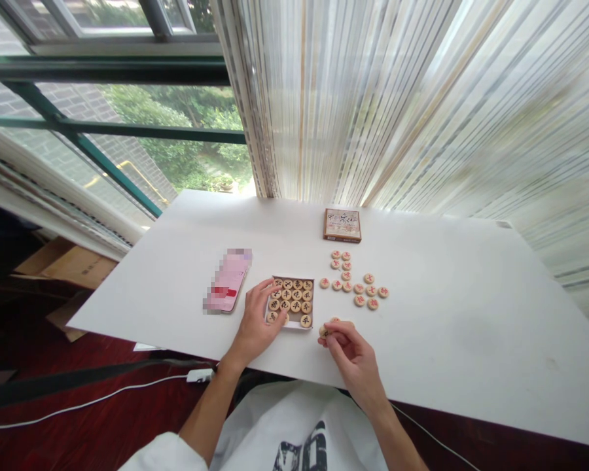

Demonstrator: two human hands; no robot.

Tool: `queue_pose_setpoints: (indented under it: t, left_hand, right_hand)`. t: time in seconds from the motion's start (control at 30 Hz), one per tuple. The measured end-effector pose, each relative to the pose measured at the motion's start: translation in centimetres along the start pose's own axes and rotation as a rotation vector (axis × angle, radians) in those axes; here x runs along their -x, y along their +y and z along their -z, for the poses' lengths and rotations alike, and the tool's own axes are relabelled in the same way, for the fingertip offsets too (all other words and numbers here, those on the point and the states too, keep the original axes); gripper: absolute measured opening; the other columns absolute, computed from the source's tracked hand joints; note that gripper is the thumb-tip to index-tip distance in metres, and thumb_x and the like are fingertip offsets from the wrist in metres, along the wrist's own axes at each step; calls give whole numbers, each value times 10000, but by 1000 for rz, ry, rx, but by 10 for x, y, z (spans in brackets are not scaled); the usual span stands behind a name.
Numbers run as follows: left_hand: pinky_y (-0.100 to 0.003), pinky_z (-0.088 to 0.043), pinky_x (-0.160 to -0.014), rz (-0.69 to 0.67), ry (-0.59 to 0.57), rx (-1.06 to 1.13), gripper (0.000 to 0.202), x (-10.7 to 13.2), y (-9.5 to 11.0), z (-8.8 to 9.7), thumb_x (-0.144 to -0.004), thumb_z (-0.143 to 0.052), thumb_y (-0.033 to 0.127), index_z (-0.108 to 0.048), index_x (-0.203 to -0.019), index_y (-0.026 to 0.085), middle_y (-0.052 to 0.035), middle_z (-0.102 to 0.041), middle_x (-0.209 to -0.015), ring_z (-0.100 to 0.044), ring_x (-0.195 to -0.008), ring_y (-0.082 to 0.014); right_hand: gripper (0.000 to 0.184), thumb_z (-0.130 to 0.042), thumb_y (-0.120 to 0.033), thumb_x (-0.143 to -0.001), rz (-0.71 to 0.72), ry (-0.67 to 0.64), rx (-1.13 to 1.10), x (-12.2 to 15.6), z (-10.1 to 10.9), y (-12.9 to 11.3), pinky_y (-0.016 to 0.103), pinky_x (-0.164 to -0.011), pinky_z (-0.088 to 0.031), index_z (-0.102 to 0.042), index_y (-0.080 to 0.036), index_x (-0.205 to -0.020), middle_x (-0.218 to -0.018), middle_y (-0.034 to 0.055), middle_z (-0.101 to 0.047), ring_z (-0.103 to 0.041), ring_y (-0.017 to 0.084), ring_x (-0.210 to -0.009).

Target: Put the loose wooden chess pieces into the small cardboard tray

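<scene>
A small square box [310, 285] on the white table [451, 307] holds rows of round wooden chess pieces with black characters. My left hand [258, 323] rests on the box's left side, fingers curled over its edge and touching pieces. My right hand [347, 348] is pinched on a wooden piece [325, 331] just right of the box's near corner, with another piece or two under its fingers. Several loose pieces with red characters [354, 281] lie in a cluster right of the box.
A box lid [342, 225] lies farther back on the table. A phone [228, 280] lies left of the box. Striped curtains hang behind; a window is at the left. A white cable [103, 396] runs across the dark floor below the near edge.
</scene>
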State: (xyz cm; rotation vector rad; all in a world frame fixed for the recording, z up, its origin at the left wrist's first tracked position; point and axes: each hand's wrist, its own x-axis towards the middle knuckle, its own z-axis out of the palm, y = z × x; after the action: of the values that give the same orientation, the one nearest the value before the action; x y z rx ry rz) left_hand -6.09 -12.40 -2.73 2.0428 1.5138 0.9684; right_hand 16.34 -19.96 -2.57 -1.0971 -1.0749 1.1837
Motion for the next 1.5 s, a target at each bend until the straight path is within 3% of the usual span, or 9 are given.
queue_pose_setpoints:
  t: [0.37, 0.63, 0.87, 1.0, 1.17, 1.33, 1.4, 1.5]
  left_hand:
    - [-525, -381, -1190, -1, -70, -31, 452, 1, -2, 3, -886, -650, 226, -556, -1323, 296, -86, -421, -1538, -396, -1440, -297]
    - [-525, -388, -1185, 24, 43, -83, 417, -9, 9, -6, -888, -685, 284, -577, -1291, 274, -101, -456, -1500, -417, -1418, -307]
    - [-548, -405, -1158, 24, 49, -118, 438, -15, 5, -17, -852, -730, 280, -597, -1270, 271, -104, -477, -1471, -450, -1369, -327]
    - [-542, -406, -1157, 14, 68, -107, 395, -14, 9, -13, -881, -704, 299, -601, -1261, 268, -104, -488, -1463, -453, -1370, -322]
    - [-484, -450, -1119, 11, 144, -13, 258, -7, 30, 1, -939, -641, 310, -634, -1194, 272, -86, -581, -1359, -512, -1318, -281]
    - [-339, -564, -862, -36, -126, 254, 250, 5, 52, 7, -953, -623, 304, -628, -1200, 265, -61, -688, -1160, -660, -1003, -198]
    - [-320, -563, -842, -52, -219, 322, 256, 8, 57, 6, -945, -637, 297, -637, -1199, 269, -51, -700, -1130, -663, -964, -183]
    - [-313, -561, -857, -40, -261, 373, 230, 10, 58, 2, -943, -640, 278, -658, -1172, 275, -37, -709, -1097, -665, -940, -170]
  right_hand:
    - [218, -703, -332, -911, 79, 20, 102, 2, 2, 8, 315, -828, -606, -694, -235, -1106, -1061, 73, -627, -659, 155, -846]
    - [242, -708, -339, -902, 57, 19, 83, 1, 1, 8, 306, -788, -599, -666, -236, -1117, -1057, 67, -614, -627, 144, -796]
    - [245, -723, -323, -891, 55, 18, 88, 2, 1, 7, 289, -793, -596, -658, -235, -1110, -1090, 73, -623, -651, 146, -827]
    - [253, -729, -344, -885, 64, 32, 114, 2, 0, 4, 298, -780, -609, -671, -225, -1101, -1066, 80, -647, -656, 152, -806]
    - [253, -730, -333, -890, 58, 47, 120, -1, -4, 1, 294, -768, -624, -684, -230, -1116, -1034, 73, -668, -663, 148, -781]
    - [263, -689, -318, -931, 52, 1, 70, -6, -10, -1, 322, -851, -629, -679, -267, -1189, -1078, 57, -676, -718, 162, -848]
    - [279, -668, -313, -949, 42, -36, 59, -7, -12, -3, 338, -889, -622, -668, -279, -1226, -1124, 61, -681, -732, 176, -903]
    - [289, -649, -314, -963, 23, -74, 67, -8, -12, -5, 344, -913, -613, -666, -287, -1250, -1185, 70, -680, -730, 188, -965]
